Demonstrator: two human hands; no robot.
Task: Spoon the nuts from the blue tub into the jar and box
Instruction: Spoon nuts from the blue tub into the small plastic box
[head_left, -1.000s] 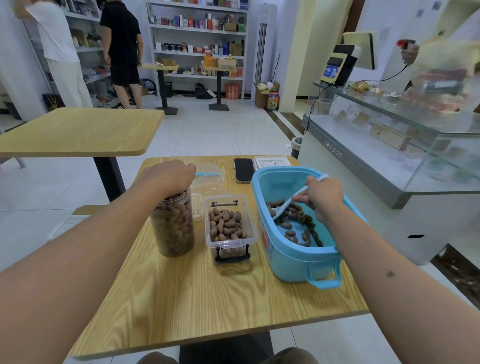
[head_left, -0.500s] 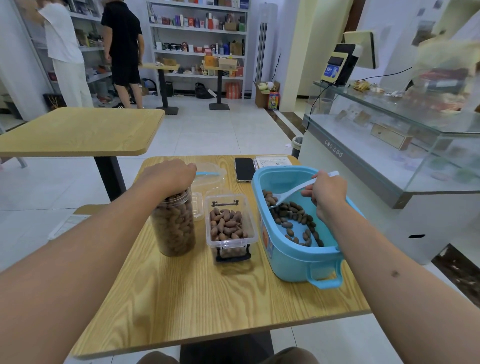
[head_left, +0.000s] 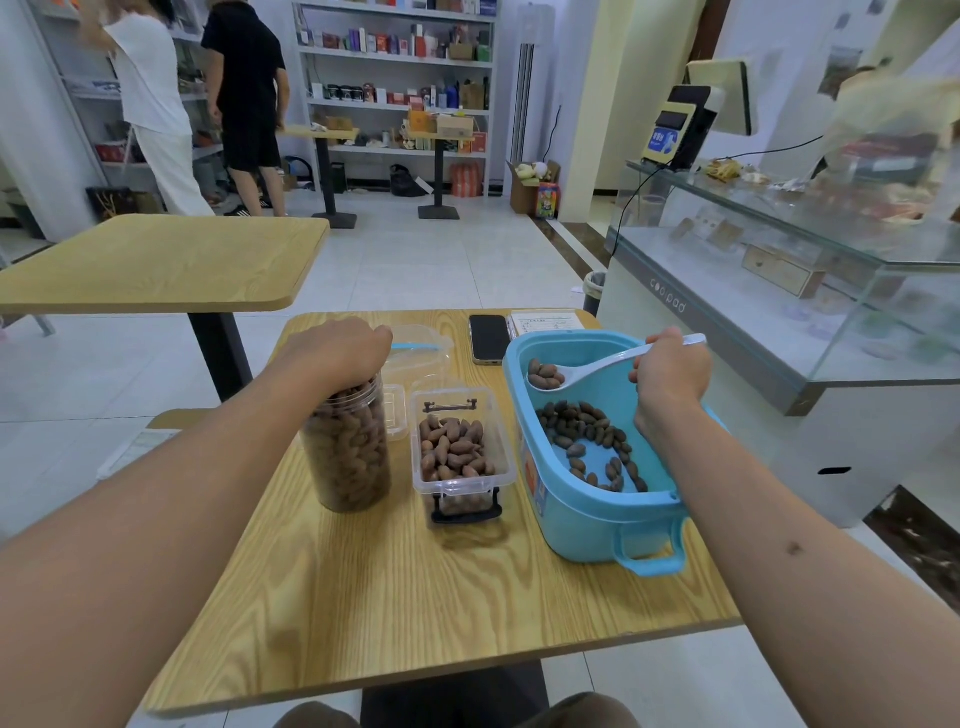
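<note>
On the light wooden table (head_left: 395, 597), nearest to the person, stood the tall round clear plastic jar (head_left: 347, 447), filled with brown nuts almost to its mouth, and just beside it the small clear plastic box with black clasps (head_left: 460, 457), filled close to its rim. The left hand (head_left: 337, 351) lay over the mouth of the jar with the fingers curled down around the rim, so this grip steadied the jar from above. To the right was the light blue plastic tub with a loop handle (head_left: 587, 499), and only a thin layer of dark brown nuts (head_left: 587, 441) was left on its floor. Above the far part of the tub the right hand (head_left: 670, 369) held the handle of the long white plastic spoon (head_left: 597, 366); its grip was closed around the handle, and a few nuts sat in the bowl. The nuts looked hard, smooth and light, so I judged that they would roll off a shallow bowl easily if the spoon tilted. Holding the stiff handle near its end gave reach but less control of the level. Beyond lay a clear lid (head_left: 415, 353) and a black phone (head_left: 488, 338).
</note>
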